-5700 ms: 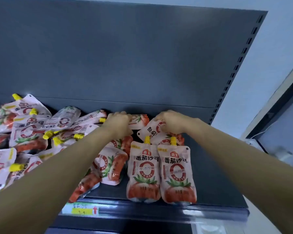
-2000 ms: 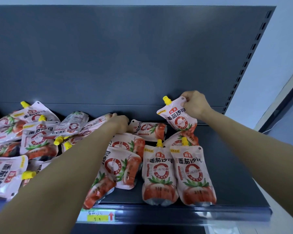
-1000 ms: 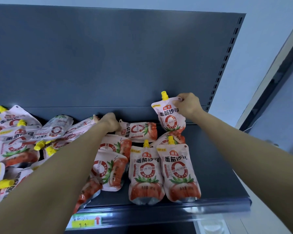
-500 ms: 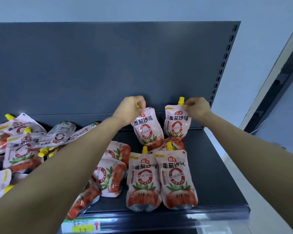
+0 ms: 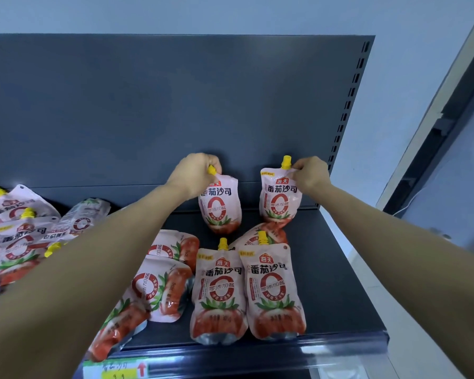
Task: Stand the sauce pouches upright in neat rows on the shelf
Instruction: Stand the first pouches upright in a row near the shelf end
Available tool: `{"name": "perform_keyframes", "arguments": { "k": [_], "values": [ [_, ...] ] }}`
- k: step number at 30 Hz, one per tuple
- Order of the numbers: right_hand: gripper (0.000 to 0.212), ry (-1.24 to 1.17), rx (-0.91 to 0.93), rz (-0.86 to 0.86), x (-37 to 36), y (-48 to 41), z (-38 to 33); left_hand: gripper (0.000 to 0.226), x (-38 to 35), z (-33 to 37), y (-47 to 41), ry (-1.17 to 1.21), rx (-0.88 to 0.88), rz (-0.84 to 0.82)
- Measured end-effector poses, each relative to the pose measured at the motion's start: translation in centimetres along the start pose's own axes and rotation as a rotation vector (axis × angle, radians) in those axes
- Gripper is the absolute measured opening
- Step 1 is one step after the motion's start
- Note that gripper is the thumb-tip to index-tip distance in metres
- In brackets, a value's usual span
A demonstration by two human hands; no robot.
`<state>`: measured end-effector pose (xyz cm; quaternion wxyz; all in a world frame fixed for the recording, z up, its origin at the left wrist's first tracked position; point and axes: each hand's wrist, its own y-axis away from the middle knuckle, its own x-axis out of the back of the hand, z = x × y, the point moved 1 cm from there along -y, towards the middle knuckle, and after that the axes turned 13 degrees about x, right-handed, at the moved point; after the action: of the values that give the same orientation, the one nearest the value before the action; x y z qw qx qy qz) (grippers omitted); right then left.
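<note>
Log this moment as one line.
left hand: grips pink yellow-capped sauce pouch upright | right hand: pinches second pouch upright | front pair: standing

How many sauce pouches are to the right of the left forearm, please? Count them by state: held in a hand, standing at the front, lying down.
Pouches held upright, one in the left hand, one in the right hand: 2
Pouches standing at the front edge: 2
Pouches lying down: 4
Total: 8
</note>
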<state>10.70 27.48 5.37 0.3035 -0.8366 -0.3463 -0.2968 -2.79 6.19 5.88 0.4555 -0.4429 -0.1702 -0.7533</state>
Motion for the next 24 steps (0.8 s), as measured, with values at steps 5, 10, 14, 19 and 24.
{"name": "perform_keyframes", "arguments": {
  "k": [5,10,14,19,24],
  "values": [
    [0.019,-0.001,0.000,0.014,0.5,-0.2,0.8,0.019,-1.4,0.5,-0.7,0.060,0.010,0.025],
    [0.022,0.039,0.020,-0.007,0.3,-0.2,0.9,0.022,-2.0,1.7,-1.3,0.204,-0.013,-0.113],
    [0.024,0.106,0.031,0.021,0.4,0.0,0.7,0.014,-1.6,1.5,-1.9,0.213,0.020,-0.232],
    [0.041,0.215,0.089,0.109,1.0,0.5,0.1,0.018,-1.5,0.8,-1.8,0.272,0.087,-0.247],
    [0.037,0.299,0.260,0.263,1.0,1.6,-1.8,0.017,-1.3,0.8,-1.7,0.302,0.115,-0.268]
  ]
}}
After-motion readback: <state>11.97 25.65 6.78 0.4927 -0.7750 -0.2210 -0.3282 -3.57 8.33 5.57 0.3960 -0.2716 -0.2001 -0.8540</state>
